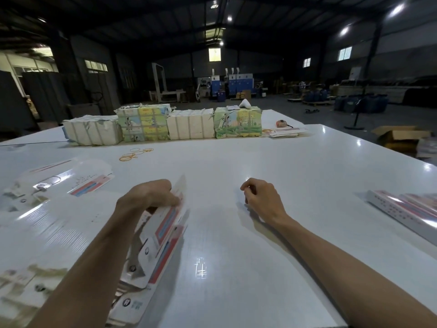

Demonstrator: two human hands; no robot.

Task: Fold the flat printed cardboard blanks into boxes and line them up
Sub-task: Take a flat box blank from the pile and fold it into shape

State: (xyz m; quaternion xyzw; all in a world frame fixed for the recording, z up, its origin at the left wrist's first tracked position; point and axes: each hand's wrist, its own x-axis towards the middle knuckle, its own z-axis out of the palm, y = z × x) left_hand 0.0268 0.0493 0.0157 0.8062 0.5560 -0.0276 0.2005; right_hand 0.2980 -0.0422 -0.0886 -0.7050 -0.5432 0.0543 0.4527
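My left hand grips the top end of a flat printed cardboard blank, white with red and blue stripes, lifted on edge over the white table. More flat blanks lie spread at the left, blurred. My right hand hovers just above the table with fingers loosely curled, holding nothing. Folded long boxes lie side by side at the right edge.
Strapped bundles of printed stock stand in a row at the far side of the table, with several rubber bands in front and a small stack of blanks to their right. An open carton sits on the floor beyond.
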